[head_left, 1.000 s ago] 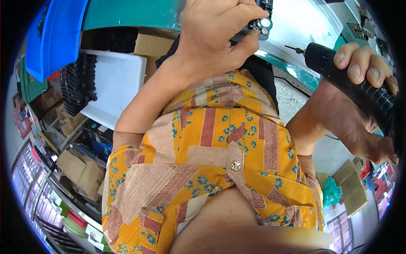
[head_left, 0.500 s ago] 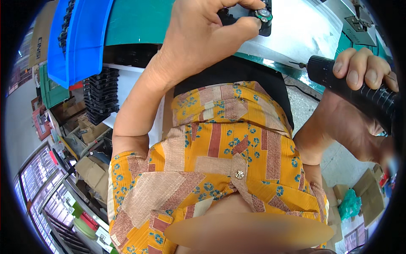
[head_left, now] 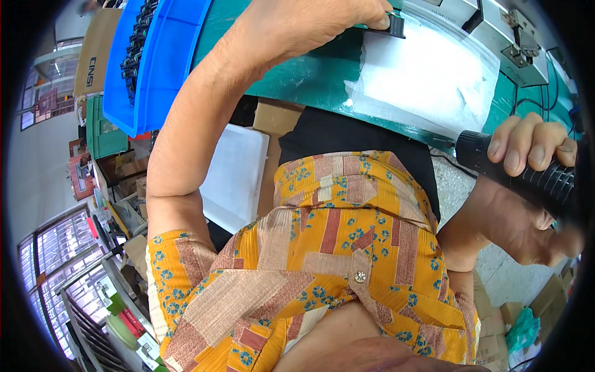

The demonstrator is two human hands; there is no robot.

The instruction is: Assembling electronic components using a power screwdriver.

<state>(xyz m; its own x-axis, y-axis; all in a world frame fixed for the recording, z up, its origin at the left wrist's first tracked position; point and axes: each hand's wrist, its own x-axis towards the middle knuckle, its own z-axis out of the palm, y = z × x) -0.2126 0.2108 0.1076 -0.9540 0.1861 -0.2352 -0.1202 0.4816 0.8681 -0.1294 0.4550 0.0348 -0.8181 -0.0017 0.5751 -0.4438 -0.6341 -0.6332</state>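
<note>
At the top edge, my left hand (head_left: pixel 310 28) reaches over the bench, its fingers closed on a small black plastic part (head_left: pixel 395 26) above a white sheet (head_left: pixel 427 74). The hand and the frame's edge hide much of that part. On the right, my right hand (head_left: pixel 527 146) is wrapped round a thick black power screwdriver (head_left: pixel 474 147), held nearly level. Its tip points left, close to the bench's near edge, and touches no part.
The bench has a green top (head_left: pixel 297 77). A blue bin (head_left: pixel 164 80) at the left holds a row of black parts (head_left: pixel 135 62). Grey metal boxes (head_left: pixel 520 59) with cables stand at the far right. A white tray (head_left: pixel 235 170) lies below the bench edge, beside cardboard (head_left: pixel 276 118).
My left hand has carried the black part farther toward the top edge, and its round green-ringed piece no longer shows. The view has shifted. My right hand still grips the screwdriver, now slightly lower in view.
</note>
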